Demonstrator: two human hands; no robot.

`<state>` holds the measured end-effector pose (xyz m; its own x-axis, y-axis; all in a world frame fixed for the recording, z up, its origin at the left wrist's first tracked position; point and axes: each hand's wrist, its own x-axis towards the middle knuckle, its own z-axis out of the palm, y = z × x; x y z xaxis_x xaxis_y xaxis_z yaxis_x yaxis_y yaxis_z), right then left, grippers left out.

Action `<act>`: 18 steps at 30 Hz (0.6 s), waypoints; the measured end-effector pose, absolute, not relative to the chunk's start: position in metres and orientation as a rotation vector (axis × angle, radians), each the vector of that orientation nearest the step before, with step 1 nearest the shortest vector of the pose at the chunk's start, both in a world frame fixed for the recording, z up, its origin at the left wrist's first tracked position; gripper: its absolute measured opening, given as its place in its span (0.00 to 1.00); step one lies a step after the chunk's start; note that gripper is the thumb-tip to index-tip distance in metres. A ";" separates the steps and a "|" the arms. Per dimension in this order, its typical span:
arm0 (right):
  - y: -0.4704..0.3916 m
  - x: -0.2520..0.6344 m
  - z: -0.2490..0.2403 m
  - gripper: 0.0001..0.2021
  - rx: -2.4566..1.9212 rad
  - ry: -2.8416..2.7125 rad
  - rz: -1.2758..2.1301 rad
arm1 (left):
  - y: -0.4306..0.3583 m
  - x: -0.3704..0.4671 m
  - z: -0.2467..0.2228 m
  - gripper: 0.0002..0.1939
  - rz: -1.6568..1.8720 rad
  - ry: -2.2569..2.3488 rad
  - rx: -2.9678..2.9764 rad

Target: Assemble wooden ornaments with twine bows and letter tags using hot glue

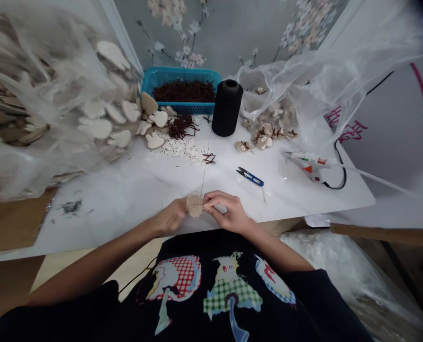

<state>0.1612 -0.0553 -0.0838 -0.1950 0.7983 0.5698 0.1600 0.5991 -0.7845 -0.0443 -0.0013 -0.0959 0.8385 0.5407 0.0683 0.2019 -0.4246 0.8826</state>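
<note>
"What's in your hands?"

"My left fingers (183, 204) grasp a beige felt piece (194, 207) above the bench's (161, 183) front edge; my right fingers (216, 196) pinch its rim. No bow shows on it."

"Others?"

"Right of centre, felt cutouts (243, 147) wear brown bows (280, 132); bunny-shaped ones (155, 140), left, look plain."

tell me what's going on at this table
A person is working with both bare hands. The left hand holds a small, round tan piece, and the fingertips of the right hand pinch together at its edge; any thread there is too small to make out. Blue snips and a glue gun lie on the white table. Beyond stand a black cone and a blue basket of dark brown strands.
</note>
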 end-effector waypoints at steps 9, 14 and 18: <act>-0.053 0.150 -0.090 0.06 -0.910 -1.904 0.746 | -0.041 -0.049 -0.048 0.29 0.111 0.644 2.466; -0.058 0.152 -0.086 0.08 -0.926 -2.118 0.736 | -0.026 -0.037 -0.026 0.30 -0.040 0.829 2.410; -0.060 0.157 -0.082 0.08 -0.815 -2.104 0.780 | 0.010 -0.023 -0.037 0.30 0.135 0.758 2.189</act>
